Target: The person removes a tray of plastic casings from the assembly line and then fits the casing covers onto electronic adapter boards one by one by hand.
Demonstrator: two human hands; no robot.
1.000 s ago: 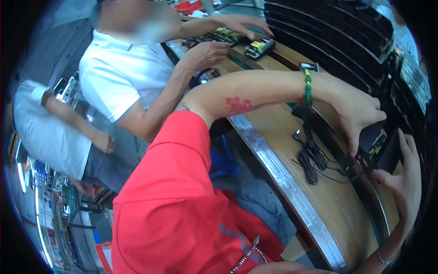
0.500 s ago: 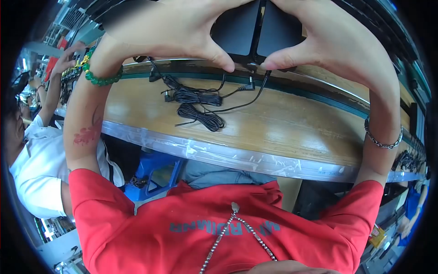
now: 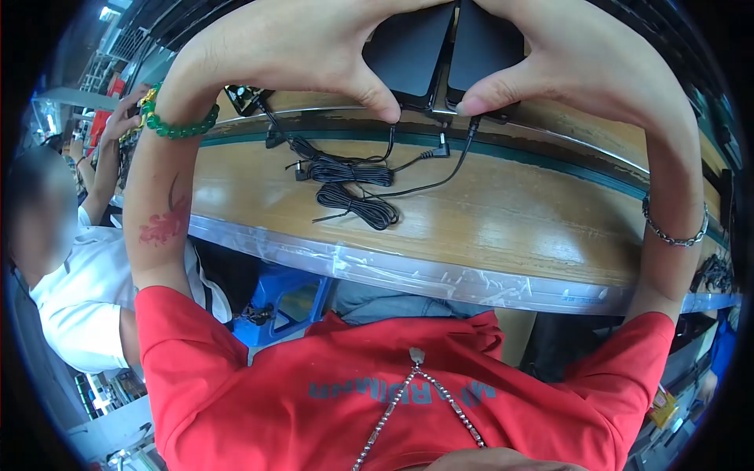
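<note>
At the top centre my left hand [image 3: 338, 59] is wrapped round a black plastic case [image 3: 404, 55], its thumb on the near edge. My right hand [image 3: 550, 67] grips a second black case [image 3: 484, 55] beside it, thumb on the near corner. The two cases stand close together with a narrow gap between them. A black cord with a plug [image 3: 473, 124] runs down from the right case. Another cord hangs near my left thumb. Coiled black cables [image 3: 361, 206] and an angled plug [image 3: 441, 147] lie on the wooden bench below.
The bench [image 3: 518, 208] has a taped front edge, with a metal rail behind it. A circuit board [image 3: 245, 98] is by my left wrist. A co-worker in white [image 3: 86, 314] sits at the left, near a blue stool [image 3: 287, 302]. More cables [image 3: 713, 273] lie far right.
My head view has swung round from the side to face the bench. Since half a second ago, the right case has tilted and the gap between the cases has widened near my thumbs.
</note>
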